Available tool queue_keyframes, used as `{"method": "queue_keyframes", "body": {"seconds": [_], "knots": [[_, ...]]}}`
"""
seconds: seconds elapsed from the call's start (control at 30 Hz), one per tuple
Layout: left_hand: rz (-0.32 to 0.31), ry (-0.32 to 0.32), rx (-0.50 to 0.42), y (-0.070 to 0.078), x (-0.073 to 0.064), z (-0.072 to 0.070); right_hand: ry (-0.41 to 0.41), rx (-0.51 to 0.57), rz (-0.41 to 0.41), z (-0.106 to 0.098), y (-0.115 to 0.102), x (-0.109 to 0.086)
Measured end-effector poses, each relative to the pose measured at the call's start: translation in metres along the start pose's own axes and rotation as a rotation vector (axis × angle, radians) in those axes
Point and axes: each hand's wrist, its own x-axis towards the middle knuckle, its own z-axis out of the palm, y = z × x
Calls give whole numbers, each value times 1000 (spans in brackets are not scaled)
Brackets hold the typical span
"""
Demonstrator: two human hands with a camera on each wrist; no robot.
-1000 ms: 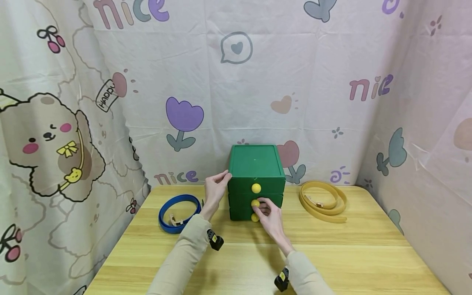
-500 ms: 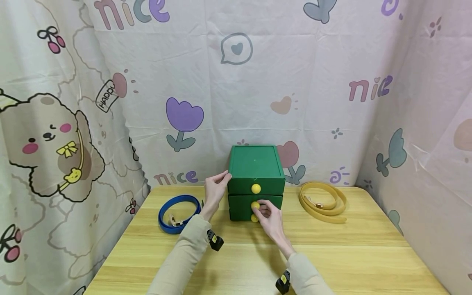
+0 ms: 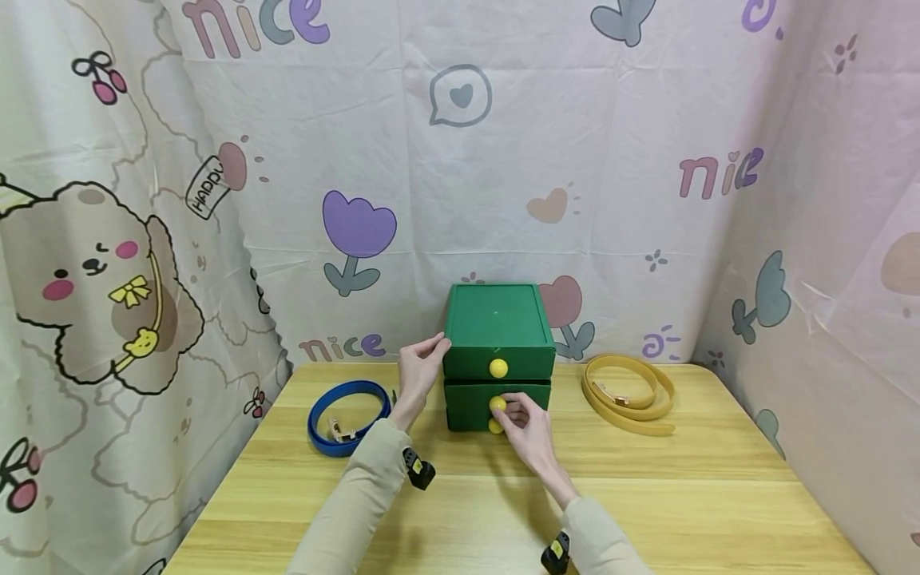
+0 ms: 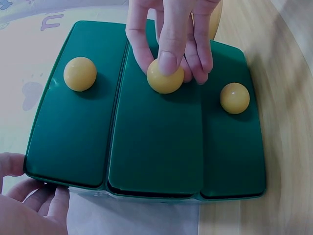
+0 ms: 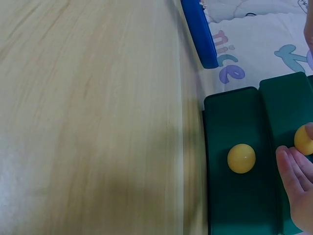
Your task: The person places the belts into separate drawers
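A green drawer cabinet [image 3: 496, 315] with three drawers, each with a round yellow knob, stands at the back of the table. My right hand [image 3: 528, 423] pinches the knob [image 4: 165, 77] of the middle drawer [image 4: 156, 142] between thumb and fingers. That drawer juts slightly out past the other two. At the cabinet's upper left front corner, my left hand [image 3: 419, 371] grips the edge, with fingers [image 4: 57, 203] against the side. The top drawer's knob [image 3: 498, 368] and the bottom drawer's knob [image 4: 234, 98] are untouched.
A coiled blue belt [image 3: 319, 435] lies left of the cabinet, partly behind my left forearm. To the right is a coiled yellow belt [image 3: 632, 413]. A patterned cloth [image 3: 503, 160] hangs behind and beside the wooden table [image 3: 683, 495].
The middle drawer has slid a little way out toward me, with my right hand pulling back on its knob. My left hand has stayed at the cabinet's corner.
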Motion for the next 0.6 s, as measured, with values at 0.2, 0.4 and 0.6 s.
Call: {"method": "queue_keyframes", "body": {"seconds": [0.2, 0.4, 0.6], "knots": [[1, -3, 5, 0, -1, -1, -3, -26, 28, 0, -5, -2], [1, -6, 2, -1, -1, -1, -7, -29, 30, 0, -4, -4], [2, -4, -2, -1, 0, -1, -27, 9, 19, -3, -3, -6]]}}
